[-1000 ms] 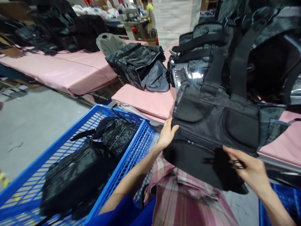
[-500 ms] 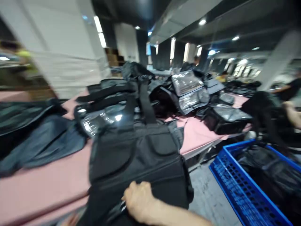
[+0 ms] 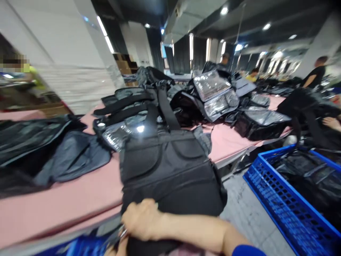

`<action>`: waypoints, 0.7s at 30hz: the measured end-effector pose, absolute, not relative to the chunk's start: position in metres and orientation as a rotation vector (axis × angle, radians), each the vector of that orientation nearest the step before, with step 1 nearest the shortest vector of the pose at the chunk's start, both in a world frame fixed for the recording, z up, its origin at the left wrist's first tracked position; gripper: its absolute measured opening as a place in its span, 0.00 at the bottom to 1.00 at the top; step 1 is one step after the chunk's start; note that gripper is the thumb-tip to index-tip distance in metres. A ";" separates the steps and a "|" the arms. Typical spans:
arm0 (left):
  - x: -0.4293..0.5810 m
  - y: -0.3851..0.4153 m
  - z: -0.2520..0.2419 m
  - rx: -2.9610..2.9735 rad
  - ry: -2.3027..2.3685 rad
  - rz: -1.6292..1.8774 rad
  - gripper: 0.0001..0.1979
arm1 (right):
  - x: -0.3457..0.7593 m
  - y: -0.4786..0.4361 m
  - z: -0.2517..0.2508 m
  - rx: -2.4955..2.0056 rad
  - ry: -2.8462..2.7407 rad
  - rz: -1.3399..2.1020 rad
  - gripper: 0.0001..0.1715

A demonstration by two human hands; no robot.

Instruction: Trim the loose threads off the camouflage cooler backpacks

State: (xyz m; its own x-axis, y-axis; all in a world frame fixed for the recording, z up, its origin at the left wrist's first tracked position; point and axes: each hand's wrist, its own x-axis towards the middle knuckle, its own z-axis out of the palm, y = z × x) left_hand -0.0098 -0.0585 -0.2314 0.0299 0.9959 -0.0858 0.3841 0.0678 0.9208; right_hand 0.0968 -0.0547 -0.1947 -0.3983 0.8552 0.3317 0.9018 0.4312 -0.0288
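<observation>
A black backpack (image 3: 170, 170) leans at the front edge of the pink table, its padded back panel facing me and its wide straps stretching away over the pile. Across its lower part reaches my right hand (image 3: 142, 220), closed in a fist near the bag's left edge. A small shiny metal piece (image 3: 123, 231) shows at the fist; its kind is too blurred to tell. Just below, my left hand (image 3: 119, 248) is partly cut off by the bottom edge. Its visible fingers look closed close to the metal piece, and what they grip is hidden.
Several black and grey bags (image 3: 213, 96) with clear plastic pockets heap on the pink table (image 3: 87, 193). Dark bags (image 3: 77, 153) lie to the left. A blue crate (image 3: 285, 192) of dark bags stands at right, near another person's hand (image 3: 331, 122). Blue plastic (image 3: 87, 245) shows below.
My right hand has moved left across the backpack, down to its left edge. More of my left hand's fingers show beside it. The backpack appears further right as the view shifts.
</observation>
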 end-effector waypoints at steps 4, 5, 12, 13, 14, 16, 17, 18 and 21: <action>-0.032 -0.064 -0.248 1.279 1.773 0.874 0.24 | 0.103 -0.049 -0.193 -1.504 -2.239 -0.115 0.09; -0.031 -0.065 -0.249 1.257 1.802 0.885 0.23 | 0.102 -0.049 -0.191 -1.498 -2.206 -0.103 0.09; -0.009 -0.068 -0.236 0.890 1.805 1.040 0.23 | 0.163 -0.095 -0.180 -1.518 -1.849 -0.140 0.11; -0.007 -0.068 -0.234 0.862 1.811 1.049 0.23 | 0.191 -0.113 -0.180 -1.564 -1.736 -0.145 0.13; -0.006 -0.068 -0.232 0.839 1.813 1.062 0.24 | 0.221 -0.133 -0.181 -1.634 -1.595 -0.153 0.16; -0.006 -0.068 -0.230 0.807 1.798 1.082 0.25 | 0.286 -0.172 -0.185 -1.783 -1.298 -0.179 0.19; -0.006 -0.067 -0.230 0.796 1.782 1.092 0.25 | 0.315 -0.189 -0.187 -1.843 -1.160 -0.199 0.21; -0.006 -0.067 -0.231 0.787 1.771 1.102 0.26 | 0.339 -0.202 -0.190 -1.883 -1.073 -0.195 0.21; -0.006 -0.067 -0.231 0.775 1.796 1.117 0.27 | 0.380 -0.218 -0.201 -1.940 -0.972 -0.117 0.21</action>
